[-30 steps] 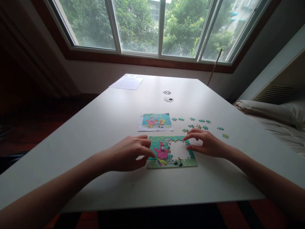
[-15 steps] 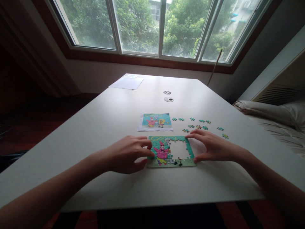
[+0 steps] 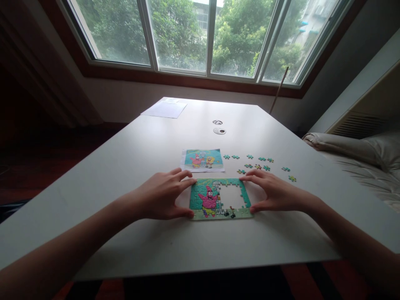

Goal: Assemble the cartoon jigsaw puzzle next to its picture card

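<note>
A partly assembled jigsaw puzzle point(image 3: 208, 201) lies flat on the white table in front of me, showing a pink starfish figure at its left. Bare tabletop shows through a gap right of its middle. My left hand point(image 3: 165, 194) grips the puzzle's left edge, thumb at the near corner and fingers at the far one. On the opposite side my right hand point(image 3: 275, 191) holds the right edge the same way. Just beyond the puzzle is a printed reference picture point(image 3: 203, 160). Several loose puzzle pieces point(image 3: 266, 168) lie scattered past my right hand.
Toward the far end of the white table point(image 3: 150, 143) are two round inserts point(image 3: 219, 131) and, at the left corner, a sheet of paper point(image 3: 165, 109). A cushioned seat point(image 3: 353, 154) stands to the right. Windows point(image 3: 178, 37) rise behind the table.
My left hand has spread its fingers and thumb from the puzzle's left side out to its two left corners. My right hand stays on the right edge. The view has shifted slightly.
</note>
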Available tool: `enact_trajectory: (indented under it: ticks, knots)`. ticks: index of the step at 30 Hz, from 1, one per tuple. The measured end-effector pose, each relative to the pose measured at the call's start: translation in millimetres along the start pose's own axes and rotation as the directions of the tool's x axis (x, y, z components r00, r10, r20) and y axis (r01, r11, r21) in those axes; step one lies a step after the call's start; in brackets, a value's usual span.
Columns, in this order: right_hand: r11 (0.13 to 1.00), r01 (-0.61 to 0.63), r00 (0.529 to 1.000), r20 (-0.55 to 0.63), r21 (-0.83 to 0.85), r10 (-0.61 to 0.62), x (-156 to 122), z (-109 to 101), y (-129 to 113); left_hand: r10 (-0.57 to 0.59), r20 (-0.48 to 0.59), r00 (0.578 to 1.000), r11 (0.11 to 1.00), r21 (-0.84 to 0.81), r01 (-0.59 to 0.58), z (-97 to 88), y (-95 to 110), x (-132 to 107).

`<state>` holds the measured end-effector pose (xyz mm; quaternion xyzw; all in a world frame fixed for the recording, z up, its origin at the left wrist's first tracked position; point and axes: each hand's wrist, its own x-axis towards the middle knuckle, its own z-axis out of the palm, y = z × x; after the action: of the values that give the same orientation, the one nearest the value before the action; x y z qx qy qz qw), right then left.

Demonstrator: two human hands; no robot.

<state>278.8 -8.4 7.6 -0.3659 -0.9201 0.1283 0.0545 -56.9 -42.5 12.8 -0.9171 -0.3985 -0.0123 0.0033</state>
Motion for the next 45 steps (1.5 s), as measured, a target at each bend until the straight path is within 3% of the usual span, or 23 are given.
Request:
enact_trajectory:
  ticks: [6, 12, 20, 28, 32, 38, 42, 45]
  knots:
    - [1.000, -0.005, 1.000, 0.016, 0.007, 0.005, 1.7, 4.8, -5.6, 0.014, -0.007, 1.000, 1.000, -0.009, -0.014, -9.2, -2.8, -1.1]
    - [0.999, 0.004, 1.000, 0.002, 0.048, -0.005, 3.4, 10.5, -11.4, 0.025, -0.052, 0.998, 1.000, -0.012, -0.026, -6.8, -5.1, 0.8]
    - [1.000, 0.002, 1.000, 0.002, 0.003, -0.002, 3.7, 11.1, -9.6, 0.199, -0.044, 0.979, 0.967, -0.153, -0.203, -0.4, 11.3, 6.5]
    - [0.999, 0.032, 0.999, 0.000, -0.013, -0.032, 3.1, 5.2, -4.9, 0.185, -0.015, 0.983, 0.961, -0.208, -0.184, 0.5, 12.5, 7.9]
    - [1.000, 0.024, 0.993, -0.117, -0.021, -0.026, -0.8, -11.5, 25.8, 0.189, -0.016, 0.982, 0.959, -0.212, -0.189, 0.6, 12.2, 6.5]
    - [0.971, -0.211, 0.943, -0.286, -0.109, 0.173, -18.2, -40.4, 108.0, 0.199, 0.001, 0.980, 0.957, -0.215, -0.194, 0.0, 10.8, 7.8]
    - [0.899, -0.422, 0.888, -0.256, -0.121, 0.382, -33.9, -49.5, 146.2, 0.202, 0.005, 0.979, 0.958, -0.208, -0.197, 0.2, 10.6, 9.0]
    - [0.848, -0.521, 0.852, -0.128, -0.099, 0.508, -45.1, -54.3, 156.0, 0.201, 0.004, 0.979, 0.959, -0.205, -0.196, 1.2, 10.5, 8.7]
